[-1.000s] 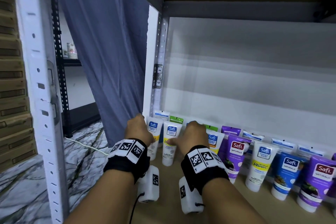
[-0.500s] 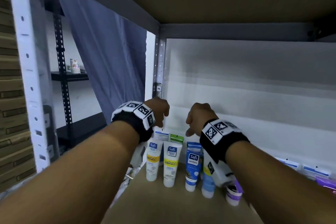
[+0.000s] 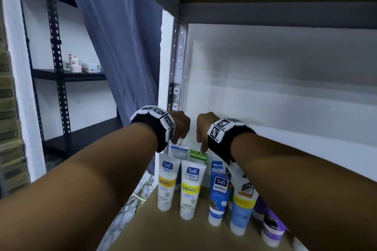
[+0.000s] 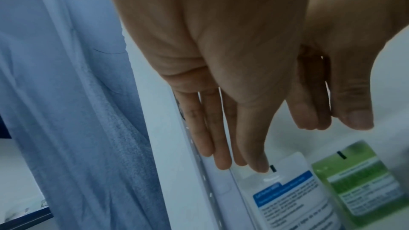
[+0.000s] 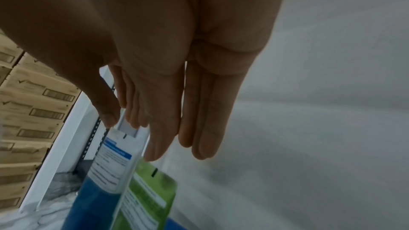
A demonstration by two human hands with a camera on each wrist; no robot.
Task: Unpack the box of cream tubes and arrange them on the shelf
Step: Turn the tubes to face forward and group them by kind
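Lower centre of the head view: on the brown shelf (image 3: 155,228), upright cream tubes caps down, two white ones (image 3: 165,183) reading "Safi Perfect White Vitamin C", a blue one (image 3: 218,191) reading "Safi Naturals", behind them a white-and-blue tube (image 3: 179,150) and a green tube (image 3: 198,156) with unreadable print. At mid-frame, both forearms stretched in, wrists bent, fingers straight and pointing down. Left hand (image 3: 180,125) grip open, fingertips (image 4: 261,165) at the white-and-blue tube's top edge; right hand (image 3: 204,128) grip open, fingertips (image 5: 155,153) just above the green tube.
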